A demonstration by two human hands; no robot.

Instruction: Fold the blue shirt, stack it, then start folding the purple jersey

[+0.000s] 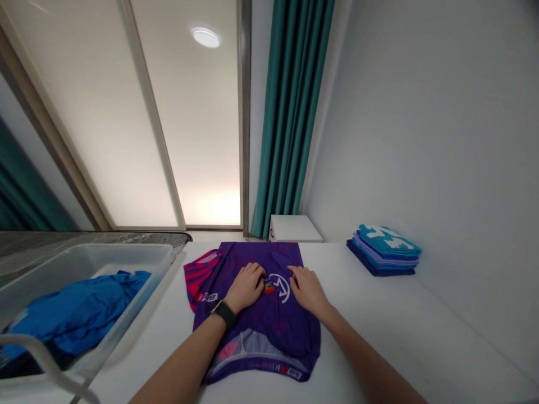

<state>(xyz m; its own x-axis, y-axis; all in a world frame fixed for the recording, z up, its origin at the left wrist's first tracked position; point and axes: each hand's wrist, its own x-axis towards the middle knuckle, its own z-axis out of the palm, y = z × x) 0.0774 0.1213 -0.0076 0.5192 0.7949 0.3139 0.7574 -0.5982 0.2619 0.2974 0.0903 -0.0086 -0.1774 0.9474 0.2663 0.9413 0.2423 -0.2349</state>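
A purple jersey with a pink striped sleeve on its left lies on the white table, partly folded. My left hand, with a black watch on the wrist, rests on the jersey's middle, fingers stretched flat. My right hand lies flat beside it, just right of the white logo. Both palms press down on the cloth and hold nothing.
A clear plastic bin at the left holds a crumpled blue garment. A stack of folded blue, teal and lilac shirts sits at the back right near the wall. A small white cabinet and teal curtain stand behind the table.
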